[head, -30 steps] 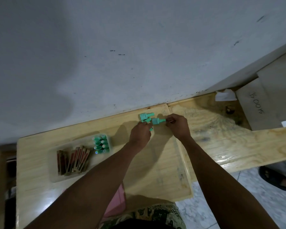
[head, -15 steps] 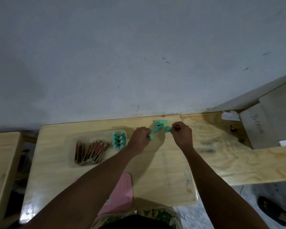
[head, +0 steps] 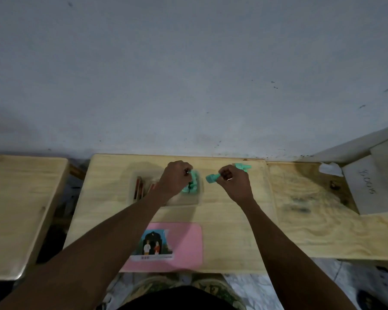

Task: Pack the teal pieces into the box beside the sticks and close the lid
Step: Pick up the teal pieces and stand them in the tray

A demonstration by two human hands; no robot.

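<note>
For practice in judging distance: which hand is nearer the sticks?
Left. The left hand is over the box, just right of the sticks; the right hand is farther right, beyond the box.

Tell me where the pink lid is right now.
In the head view the pink lid lies flat at the near edge of the table, on the person's side of the clear box and apart from it, nearer the left hand.

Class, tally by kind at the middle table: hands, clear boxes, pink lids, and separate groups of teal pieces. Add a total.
Hands: 2 (left hand, right hand)
Clear box: 1
Pink lid: 1
Groups of teal pieces: 3 (boxed teal pieces, held teal piece in the right grip, loose teal pieces)
Total: 7
</note>
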